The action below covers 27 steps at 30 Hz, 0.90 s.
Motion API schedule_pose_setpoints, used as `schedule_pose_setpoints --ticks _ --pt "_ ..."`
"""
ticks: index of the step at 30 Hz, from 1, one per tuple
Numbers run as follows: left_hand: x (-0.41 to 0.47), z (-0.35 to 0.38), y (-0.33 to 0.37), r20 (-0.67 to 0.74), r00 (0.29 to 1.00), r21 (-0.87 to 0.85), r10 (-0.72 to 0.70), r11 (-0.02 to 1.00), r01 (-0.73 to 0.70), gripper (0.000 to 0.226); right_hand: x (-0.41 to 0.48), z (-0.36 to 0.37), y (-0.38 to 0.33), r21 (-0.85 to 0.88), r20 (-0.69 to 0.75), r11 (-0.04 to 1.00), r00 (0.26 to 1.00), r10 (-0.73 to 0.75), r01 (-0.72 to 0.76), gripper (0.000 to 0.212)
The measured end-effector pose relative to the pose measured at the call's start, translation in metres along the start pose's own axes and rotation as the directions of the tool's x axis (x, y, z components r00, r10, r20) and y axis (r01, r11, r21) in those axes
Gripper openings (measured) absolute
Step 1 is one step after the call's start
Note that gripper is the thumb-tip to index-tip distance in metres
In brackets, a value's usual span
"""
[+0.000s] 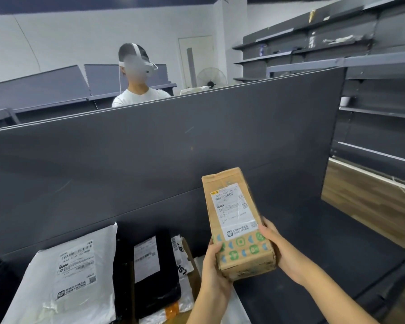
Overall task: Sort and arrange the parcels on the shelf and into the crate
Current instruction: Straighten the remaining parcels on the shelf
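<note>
I hold a long brown cardboard box (234, 213) with a white shipping label and green and blue printed icons, lifted above the dark shelf (313, 265). My left hand (212, 265) grips its near left side and my right hand (276, 244) its near right side. To the left, on the shelf, a large white poly mailer (68, 277) leans against the back panel. Beside it stands a black mailer (150, 265) with a white label, then a white bag with black lettering (181, 256) and a flat brown cardboard piece (192, 274). No crate is in view.
A tall dark grey back panel (150, 148) rises behind the shelf. Beyond it stands a person (136, 90) in a white shirt with a headset. Grey shelving (372, 54) lines the right wall, with a wood-grain board (365, 199) below it.
</note>
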<state>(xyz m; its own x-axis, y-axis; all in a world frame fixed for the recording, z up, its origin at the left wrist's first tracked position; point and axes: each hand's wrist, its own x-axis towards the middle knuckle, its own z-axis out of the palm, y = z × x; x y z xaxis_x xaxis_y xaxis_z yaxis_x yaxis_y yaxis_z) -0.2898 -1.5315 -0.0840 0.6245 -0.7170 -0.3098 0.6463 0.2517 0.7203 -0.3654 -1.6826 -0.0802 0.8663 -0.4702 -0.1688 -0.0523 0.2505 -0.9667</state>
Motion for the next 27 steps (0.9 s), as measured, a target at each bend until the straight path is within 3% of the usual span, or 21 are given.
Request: schedule_pose_setpoints --ticks 3,8,11,14,18,23,27 --pt "0.001 0.000 -0.004 0.025 0.995 0.030 0.098 0.995 -0.098 0.061 -0.010 -0.002 0.004 0.056 0.086 0.998 0.995 -0.041 0.036 0.053" --pt "0.005 0.005 -0.008 0.112 0.976 0.124 0.188 0.971 -0.202 0.067 -0.013 -0.009 0.006 0.102 0.086 0.994 0.995 -0.058 0.049 0.057" --pt "0.005 0.003 -0.013 0.080 0.988 0.163 0.132 0.976 -0.144 0.070 -0.014 -0.013 0.008 0.079 0.072 0.997 0.997 -0.002 -0.004 0.063" --pt "0.004 0.000 -0.018 -0.026 0.997 0.160 0.078 0.984 -0.073 0.056 -0.015 -0.012 0.011 0.009 0.039 0.996 0.996 0.083 -0.084 0.076" --pt "0.008 -0.001 -0.028 -0.136 0.990 0.075 -0.036 0.996 0.047 0.041 -0.016 -0.005 0.022 -0.137 -0.115 0.981 0.986 0.122 -0.137 0.090" --pt "0.015 -0.013 -0.040 -0.218 0.967 0.061 -0.133 0.987 0.150 0.049 -0.025 0.012 0.052 -0.220 -0.207 0.936 0.951 0.232 -0.276 0.069" --pt "0.027 -0.026 -0.048 -0.291 0.949 0.104 -0.117 0.983 0.153 0.053 -0.021 0.012 0.077 -0.183 -0.253 0.928 0.927 0.276 -0.326 0.074"
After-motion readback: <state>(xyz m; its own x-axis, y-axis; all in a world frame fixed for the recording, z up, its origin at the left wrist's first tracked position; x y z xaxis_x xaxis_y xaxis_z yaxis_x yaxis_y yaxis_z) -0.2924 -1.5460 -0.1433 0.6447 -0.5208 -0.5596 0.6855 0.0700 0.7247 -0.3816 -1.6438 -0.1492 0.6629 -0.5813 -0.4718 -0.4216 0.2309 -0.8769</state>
